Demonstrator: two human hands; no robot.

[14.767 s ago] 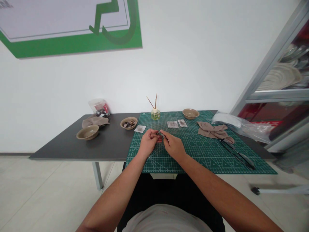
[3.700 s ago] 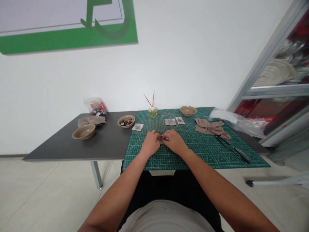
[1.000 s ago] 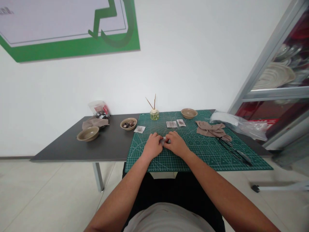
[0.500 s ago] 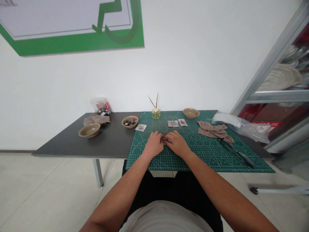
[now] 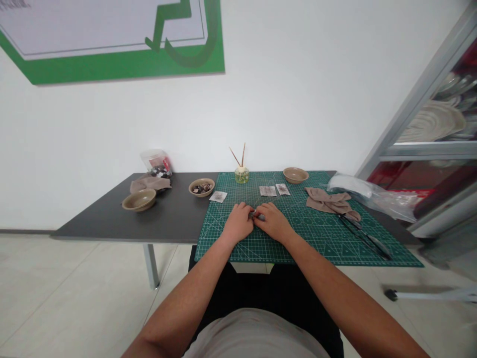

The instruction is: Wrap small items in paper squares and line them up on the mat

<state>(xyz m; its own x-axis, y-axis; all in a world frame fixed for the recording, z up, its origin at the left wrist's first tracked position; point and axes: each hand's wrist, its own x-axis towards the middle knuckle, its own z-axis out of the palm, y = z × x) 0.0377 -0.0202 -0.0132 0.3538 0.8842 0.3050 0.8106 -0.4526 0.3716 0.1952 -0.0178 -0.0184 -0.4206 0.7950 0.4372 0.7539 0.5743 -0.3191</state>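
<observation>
Over the green cutting mat (image 5: 231,243), my left hand (image 5: 239,222) and my right hand (image 5: 273,219) meet with fingertips closed together. Between them is a small grey thing (image 5: 262,217), partly covered by the right fingers, too small and hidden to name. Just beyond the hands lie two small whitish packets with dark contents, a wider packet (image 5: 267,191) and a narrower packet (image 5: 282,189). Another such packet (image 5: 218,197) rests near the mat's left edge. Left of it stands a tan bowl (image 5: 194,192) holding dark and pale small pieces.
At the back are a reed diffuser (image 5: 241,175) and a tan bowl (image 5: 295,176). To the right lie a brown cloth (image 5: 328,200), black-handled tool (image 5: 367,238) and clear plastic bag (image 5: 372,191). Leftward are another bowl (image 5: 138,201), a cloth (image 5: 149,183) and a clear jar (image 5: 154,161).
Both hands stay together at the same spot, with slight finger movement around the small grey thing, which shows a little more. The view has shifted slightly.
</observation>
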